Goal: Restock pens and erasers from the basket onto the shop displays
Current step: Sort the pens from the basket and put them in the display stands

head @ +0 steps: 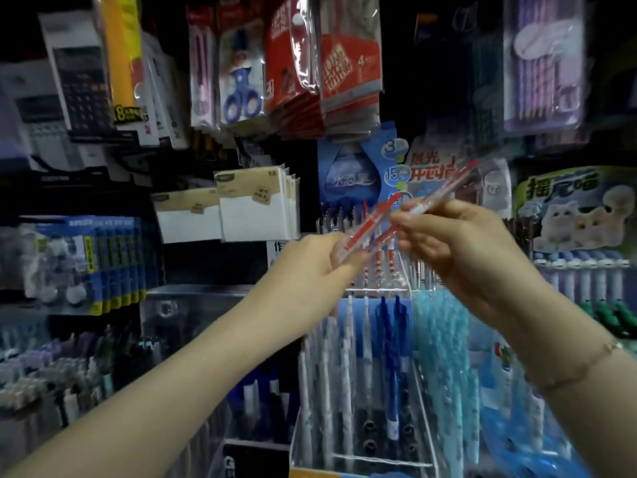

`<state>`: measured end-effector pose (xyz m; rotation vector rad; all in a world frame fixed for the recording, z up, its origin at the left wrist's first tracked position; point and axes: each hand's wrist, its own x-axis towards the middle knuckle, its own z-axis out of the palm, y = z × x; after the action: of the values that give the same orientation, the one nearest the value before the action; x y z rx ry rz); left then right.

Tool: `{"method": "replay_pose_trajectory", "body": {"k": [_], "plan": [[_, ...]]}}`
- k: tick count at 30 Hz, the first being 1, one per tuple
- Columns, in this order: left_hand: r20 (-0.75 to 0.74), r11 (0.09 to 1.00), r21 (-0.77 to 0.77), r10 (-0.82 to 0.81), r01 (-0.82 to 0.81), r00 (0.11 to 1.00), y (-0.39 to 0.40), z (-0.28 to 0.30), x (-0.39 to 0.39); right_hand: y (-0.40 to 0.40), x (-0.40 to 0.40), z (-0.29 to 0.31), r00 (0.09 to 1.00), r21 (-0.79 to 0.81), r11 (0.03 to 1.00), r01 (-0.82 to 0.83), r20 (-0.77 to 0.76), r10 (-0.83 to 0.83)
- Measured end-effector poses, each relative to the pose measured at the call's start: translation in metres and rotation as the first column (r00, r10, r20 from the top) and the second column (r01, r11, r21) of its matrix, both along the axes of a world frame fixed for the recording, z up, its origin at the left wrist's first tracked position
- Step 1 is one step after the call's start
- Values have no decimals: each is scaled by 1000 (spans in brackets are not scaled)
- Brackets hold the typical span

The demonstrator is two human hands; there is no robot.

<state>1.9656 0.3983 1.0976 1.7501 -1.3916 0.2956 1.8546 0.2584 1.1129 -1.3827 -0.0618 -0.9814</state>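
Note:
My left hand (pixel 312 267) grips a small bunch of red pens (pixel 370 226) with clear barrels, tips pointing up and right. My right hand (pixel 458 243) pinches a single red pen (pixel 444 191) that slants up to the right, its lower end close to the bunch. Both hands are raised in front of a clear tiered pen display (pixel 362 357) holding blue and white pens upright in holes; several holes in its lower tier stand open. No basket or erasers can be seen.
Hanging packs crowd the top: calculators (pixel 82 81), blue scissors (pixel 241 94), red packets (pixel 348 70), purple pen sets (pixel 544 63). Notepads (pixel 255 205) sit left of centre. More pen racks fill the left (pixel 51 374) and right (pixel 586 277) sides.

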Motion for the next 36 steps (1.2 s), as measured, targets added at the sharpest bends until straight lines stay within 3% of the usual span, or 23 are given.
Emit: {"method": "replay_pose_trajectory", "body": {"k": [3, 6, 11, 16, 18, 21, 23, 27, 32, 36], "plan": [[37, 999, -25, 43, -42, 998, -11, 11, 16, -29, 19, 23, 947, -112, 949, 296, -93, -307], [22, 999, 14, 28, -29, 999, -26, 14, 26, -50, 47, 29, 870, -296, 884, 362, -234, -435], [115, 999, -49, 19, -14, 993, -42, 21, 38, -67, 84, 28, 740, -607, 686, 401, -227, -633], [16, 956, -176, -237, 236, 971, -48, 20, 44, -68, 89, 31, 665, -711, 547, 442, -151, -732], [26, 938, -218, -270, 269, 963, -52, 17, 47, -67, 87, 33, 689, -709, 560, 429, -143, -710], [35, 917, -317, -243, 241, 970, -59, 16, 52, -63, 85, 29, 777, -653, 690, 312, -242, -581], [16, 902, -362, -246, 235, 969, -64, 18, 56, -60, 86, 25, 792, -654, 704, 277, -259, -552], [-16, 895, -390, -239, 214, 971, -73, 23, 59, -63, 91, 25, 767, -710, 634, 306, -210, -606], [-133, 896, -381, -296, 227, 946, -79, 27, 61, -70, 100, 20, 676, -741, 655, 149, -408, -614], [-230, 877, -383, -396, 291, 889, -85, 28, 58, -67, 106, 13, 602, -820, 557, 131, -381, -702]]}}
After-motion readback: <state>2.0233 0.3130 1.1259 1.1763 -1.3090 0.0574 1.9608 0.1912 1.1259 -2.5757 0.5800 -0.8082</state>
